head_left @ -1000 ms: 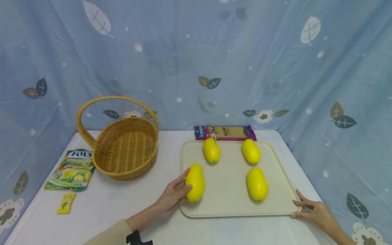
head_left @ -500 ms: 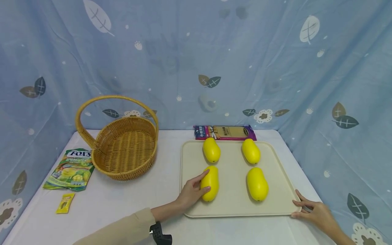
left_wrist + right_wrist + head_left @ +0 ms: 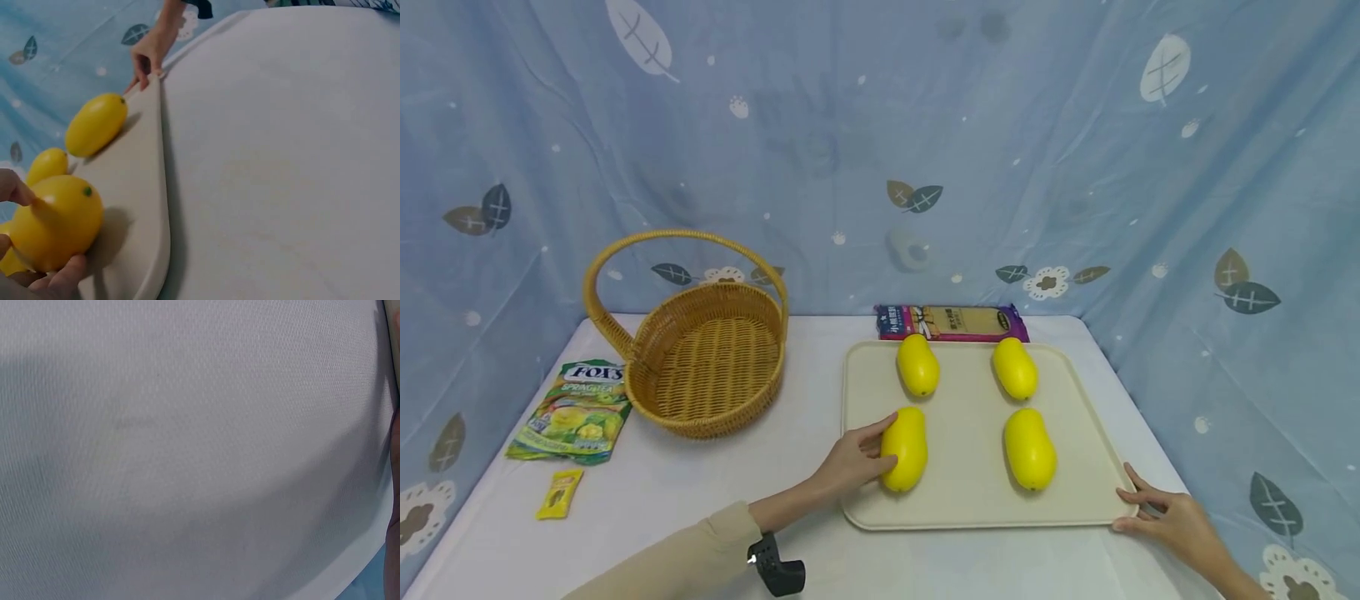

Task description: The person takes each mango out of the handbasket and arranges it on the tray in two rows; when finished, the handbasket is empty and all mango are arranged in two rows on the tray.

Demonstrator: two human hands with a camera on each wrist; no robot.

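My left hand (image 3: 848, 460) grips a smooth yellow mango-like fruit (image 3: 905, 450) at the left front of the beige tray (image 3: 962, 500). In the left wrist view the fingertips press around this fruit (image 3: 59, 219), which has a small green spot at its end. I cannot tell whether it touches the tray. At the tray's right front corner my right hand (image 3: 1172, 521) pinches the rim between thumb and fingers. Alike fruits lie on the tray: one at the back left (image 3: 917, 366), one at the back right (image 3: 1015, 368) and one at the front right (image 3: 1030, 450).
A wicker basket (image 3: 700, 425) with a tall handle stands to the left. Beside it are a green FOX'S candy bag (image 3: 576, 412) and a small yellow packet (image 3: 560, 494). Behind the tray lies a purple-ended food packet (image 3: 955, 323). Patterned blue cloth (image 3: 820, 125) surrounds the table.
My left hand carried its fruit rightward over the tray, then shifted slightly back left. My right hand has stayed on the tray corner, and the other fruits have kept their places.
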